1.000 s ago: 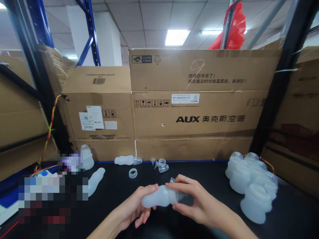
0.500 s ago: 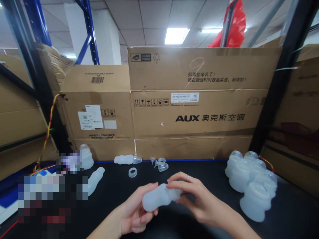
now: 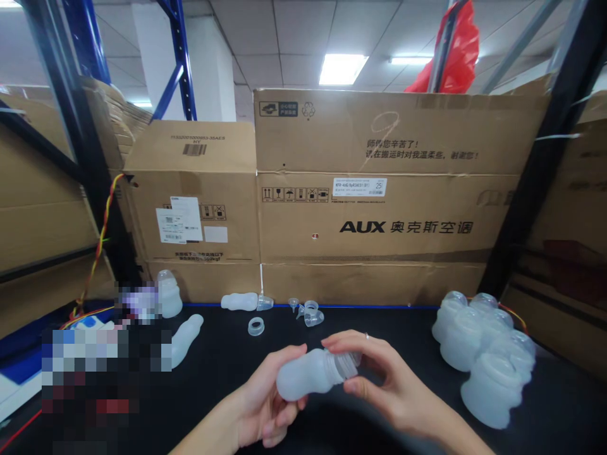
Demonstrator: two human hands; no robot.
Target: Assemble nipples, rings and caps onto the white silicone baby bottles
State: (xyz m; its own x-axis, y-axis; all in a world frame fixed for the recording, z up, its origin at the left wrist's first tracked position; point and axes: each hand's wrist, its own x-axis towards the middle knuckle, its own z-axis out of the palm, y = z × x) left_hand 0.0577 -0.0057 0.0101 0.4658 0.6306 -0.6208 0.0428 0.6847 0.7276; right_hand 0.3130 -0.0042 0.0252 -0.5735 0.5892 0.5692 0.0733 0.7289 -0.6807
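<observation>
One frosted, waisted bottle (image 3: 306,376) lies tilted above the black tabletop (image 3: 227,366), its contents unclear. The left hand (image 3: 277,395) curls its fingers around the smooth body; the right hand (image 3: 374,373) has fingers and thumb partly closed about the ribbed clear neck. Beyond are two lying bottles (image 3: 239,301), one clear ring (image 3: 256,326) and small clear parts (image 3: 310,314); at right, clustered capped bottles (image 3: 493,385) overlap too much to count.

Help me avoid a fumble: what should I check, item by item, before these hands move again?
- Left hand wrapped around the bottle: ok.
- Right hand with thumb and fingers at the threaded end: ok.
- Bottle upright: not ok, it is tilted on its side.
- Parts at that end fully seated: cannot tell, fingers cover some of it.
- Loose ring clear of both hands: ok.
</observation>
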